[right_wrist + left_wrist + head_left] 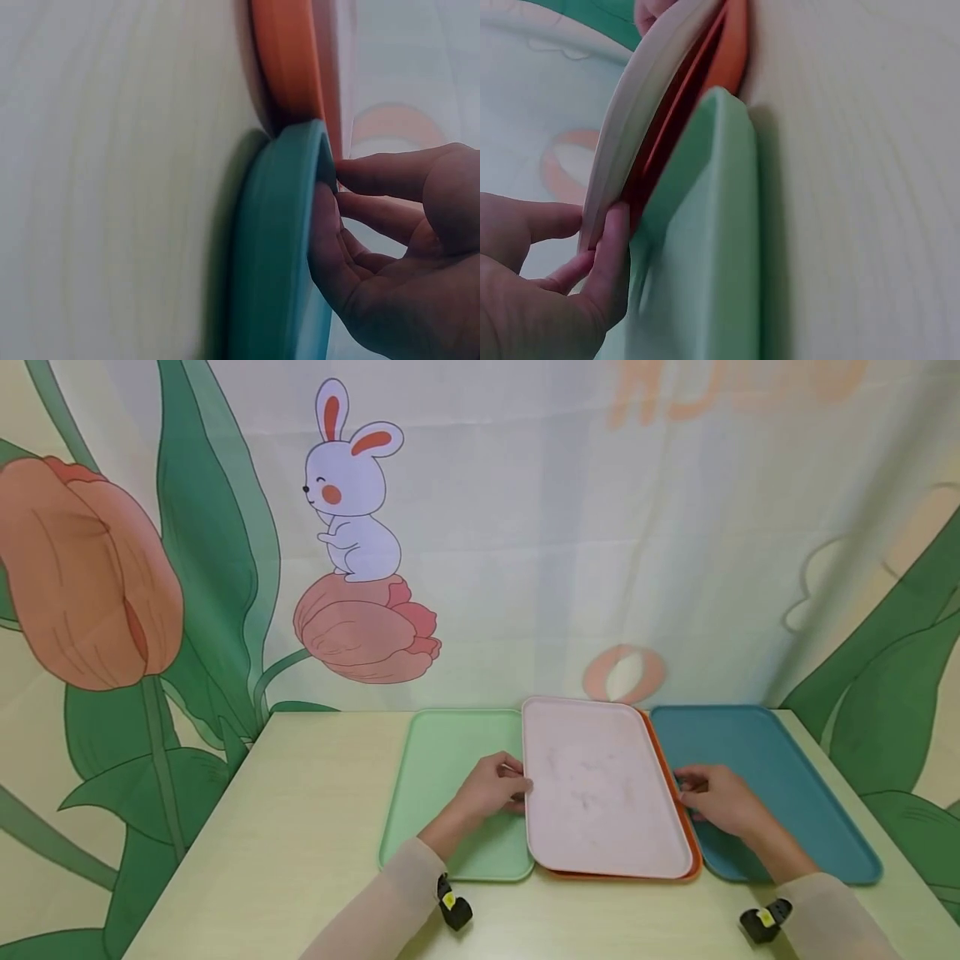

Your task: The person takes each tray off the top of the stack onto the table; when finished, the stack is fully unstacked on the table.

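Note:
A pale pink tray (600, 793) lies over an orange tray (692, 852) that shows along its right and front edges. My left hand (491, 789) pinches the pink tray's left rim, thumb below and fingers above. In the left wrist view a dark gap separates the pink rim (615, 157) from the orange tray (731, 56). My right hand (720, 797) has its fingers curled at the right edges of these two trays; its thumb is partly hidden behind the blue tray's rim (281, 225).
A light green tray (442, 777) lies under my left hand, and a blue tray (780, 793) lies under my right. The pale wooden table (285, 827) meets a printed cloth (525, 527) at the back. Each wrist wears a small black camera (453, 906).

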Demonstrator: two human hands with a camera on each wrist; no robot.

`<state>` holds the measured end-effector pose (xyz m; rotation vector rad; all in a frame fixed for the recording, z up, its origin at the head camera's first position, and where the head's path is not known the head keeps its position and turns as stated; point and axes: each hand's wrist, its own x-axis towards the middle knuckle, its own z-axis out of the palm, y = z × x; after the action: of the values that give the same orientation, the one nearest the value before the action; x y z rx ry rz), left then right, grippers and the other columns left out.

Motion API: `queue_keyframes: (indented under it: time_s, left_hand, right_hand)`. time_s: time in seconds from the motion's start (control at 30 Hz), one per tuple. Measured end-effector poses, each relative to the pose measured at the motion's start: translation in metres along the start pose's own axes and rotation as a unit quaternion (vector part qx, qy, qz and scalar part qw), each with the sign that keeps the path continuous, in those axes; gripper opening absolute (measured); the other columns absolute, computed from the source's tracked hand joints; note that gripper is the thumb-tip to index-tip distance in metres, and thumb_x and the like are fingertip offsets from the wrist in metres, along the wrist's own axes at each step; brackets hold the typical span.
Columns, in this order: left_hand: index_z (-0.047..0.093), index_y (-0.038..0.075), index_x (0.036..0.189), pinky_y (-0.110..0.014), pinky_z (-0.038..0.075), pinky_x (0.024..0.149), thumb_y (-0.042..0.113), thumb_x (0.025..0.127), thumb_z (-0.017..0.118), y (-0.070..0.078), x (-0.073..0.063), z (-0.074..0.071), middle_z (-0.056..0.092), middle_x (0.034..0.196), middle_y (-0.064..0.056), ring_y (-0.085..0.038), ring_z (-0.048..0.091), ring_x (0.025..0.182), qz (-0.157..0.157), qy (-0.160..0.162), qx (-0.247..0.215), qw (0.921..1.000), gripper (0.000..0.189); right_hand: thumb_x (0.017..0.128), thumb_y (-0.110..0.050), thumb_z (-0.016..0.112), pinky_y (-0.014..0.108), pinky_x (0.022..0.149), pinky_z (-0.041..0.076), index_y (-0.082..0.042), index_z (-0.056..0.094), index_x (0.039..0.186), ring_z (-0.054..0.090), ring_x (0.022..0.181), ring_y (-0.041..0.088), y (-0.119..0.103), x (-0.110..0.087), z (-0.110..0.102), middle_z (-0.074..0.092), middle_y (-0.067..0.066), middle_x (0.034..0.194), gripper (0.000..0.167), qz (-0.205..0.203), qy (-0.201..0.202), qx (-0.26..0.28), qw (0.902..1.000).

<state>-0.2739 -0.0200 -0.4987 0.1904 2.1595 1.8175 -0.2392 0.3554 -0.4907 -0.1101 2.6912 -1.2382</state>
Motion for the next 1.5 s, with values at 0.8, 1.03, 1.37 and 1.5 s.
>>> queue_keyframes:
  time_s: [0.8,1.03,1.37,1.5]
  left_hand:
    - [0.068,-0.002,0.124,-0.033,0.061,0.072,0.009,0.098,0.073,-0.003,-0.040,-0.073,0.068,0.105,-0.009,-0.018,0.071,0.088,-0.029,0.020,-0.044,0.9984,0.028]
    - [0.066,-0.002,0.129,-0.032,0.059,0.074,0.009,0.100,0.070,-0.010,-0.058,-0.118,0.069,0.110,-0.010,-0.017,0.070,0.090,-0.063,0.066,-0.027,0.9955,0.031]
    - [0.058,-0.001,0.143,-0.032,0.059,0.083,0.015,0.106,0.062,-0.019,-0.089,-0.189,0.068,0.121,-0.013,-0.020,0.069,0.098,-0.098,0.138,0.019,0.9853,0.040]
    - [0.054,-0.003,0.148,-0.030,0.059,0.083,0.018,0.108,0.060,-0.026,-0.102,-0.215,0.067,0.127,-0.015,-0.017,0.068,0.099,-0.107,0.156,0.033,0.9815,0.046]
  right_hand:
    - [0.106,-0.003,0.060,0.040,0.075,0.063,0.020,0.048,0.144,0.068,0.101,0.032,0.001,0.001,0.001,0.064,0.026,0.117,0.046,0.006,-0.007,0.006,0.9999]
    - [0.105,-0.004,0.061,0.040,0.076,0.063,0.020,0.048,0.144,0.068,0.104,0.035,0.001,-0.001,0.000,0.064,0.029,0.120,0.048,0.003,-0.011,0.005,0.9999]
    - [0.105,-0.005,0.061,0.038,0.074,0.063,0.019,0.048,0.145,0.067,0.103,0.032,0.006,0.003,0.002,0.063,0.029,0.121,0.049,0.011,-0.008,-0.006,0.9999]
    - [0.105,-0.004,0.060,0.040,0.075,0.063,0.019,0.048,0.145,0.067,0.105,0.035,0.002,0.003,0.001,0.063,0.030,0.122,0.048,0.011,-0.006,-0.009,0.9999]
